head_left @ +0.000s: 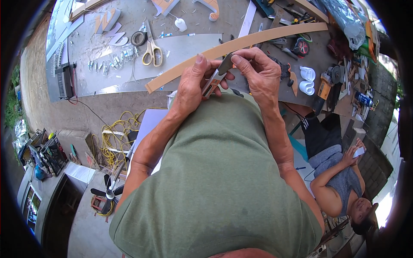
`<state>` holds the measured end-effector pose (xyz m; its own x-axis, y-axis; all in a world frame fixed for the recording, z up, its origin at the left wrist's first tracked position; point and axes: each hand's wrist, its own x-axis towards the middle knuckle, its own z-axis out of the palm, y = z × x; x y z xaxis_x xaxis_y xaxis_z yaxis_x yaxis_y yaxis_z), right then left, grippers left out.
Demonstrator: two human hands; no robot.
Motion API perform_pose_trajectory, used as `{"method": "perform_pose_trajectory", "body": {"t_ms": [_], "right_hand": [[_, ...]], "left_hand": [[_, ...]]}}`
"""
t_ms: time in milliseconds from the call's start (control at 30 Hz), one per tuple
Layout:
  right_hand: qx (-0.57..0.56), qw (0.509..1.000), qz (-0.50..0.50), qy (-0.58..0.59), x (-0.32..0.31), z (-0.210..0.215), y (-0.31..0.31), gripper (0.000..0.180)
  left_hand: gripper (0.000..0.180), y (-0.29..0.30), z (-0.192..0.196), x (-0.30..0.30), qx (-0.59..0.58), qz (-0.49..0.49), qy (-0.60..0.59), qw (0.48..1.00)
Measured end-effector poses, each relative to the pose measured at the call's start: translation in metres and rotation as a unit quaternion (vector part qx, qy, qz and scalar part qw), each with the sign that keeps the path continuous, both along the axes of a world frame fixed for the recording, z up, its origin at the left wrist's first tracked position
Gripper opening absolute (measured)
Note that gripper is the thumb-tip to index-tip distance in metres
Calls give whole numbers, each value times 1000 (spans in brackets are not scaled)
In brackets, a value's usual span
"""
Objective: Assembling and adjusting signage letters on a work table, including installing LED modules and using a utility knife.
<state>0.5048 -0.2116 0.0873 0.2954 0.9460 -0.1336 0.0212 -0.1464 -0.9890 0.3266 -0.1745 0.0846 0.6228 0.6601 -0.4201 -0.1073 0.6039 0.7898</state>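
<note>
My left hand (192, 86) is closed around a slim flat object with a dark grey end (224, 65) and a silver-and-orange body, probably a utility knife; its lower end is partly hidden. The fingers of my right hand (259, 71) pinch the dark grey end. Both hands are close together at the table's near edge, in front of my green shirt. Just beyond them a long tan curved strip (279, 35) lies across the table. Scissors with cream handles (152, 55) lie to the left, touching or close to a roll of dark tape (138, 38).
Wired small modules (122, 56) and a black box (65, 81) with cables are on the left. Cut-out letters (106, 21) lie farther back. At right are a tape measure (301, 46), a white curled strip (306, 81) and an angle grinder (325, 88). Another person (337, 172) sits at lower right.
</note>
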Motion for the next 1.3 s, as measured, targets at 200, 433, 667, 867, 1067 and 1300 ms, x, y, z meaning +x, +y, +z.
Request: {"method": "perform_pose_trajectory", "body": {"t_ms": [200, 433, 667, 867, 1067, 1300], "right_hand": [[54, 998, -5, -26, 0, 2, 2, 11], [-24, 999, -17, 34, 1, 6, 1, 16], [-15, 997, -17, 75, 1, 6, 0, 17], [-30, 997, -3, 68, 0, 2, -2, 17], [-23, 996, 0, 80, 1, 1, -1, 21], [19, 994, -49, 96, 11, 6, 3, 22]], "left_hand": [[80, -2, -2, 3, 0, 31, -8, 999], [77, -2, -1, 3, -36, 40, -28, 998], [61, 1, 4, -7, -64, -9, -67, 996], [74, -3, -8, -18, 16, -89, -57, 994], [69, -4, -7, -17, 54, -105, -31, 993], [67, -6, -11, -14, 96, -70, -7, 993]]}}
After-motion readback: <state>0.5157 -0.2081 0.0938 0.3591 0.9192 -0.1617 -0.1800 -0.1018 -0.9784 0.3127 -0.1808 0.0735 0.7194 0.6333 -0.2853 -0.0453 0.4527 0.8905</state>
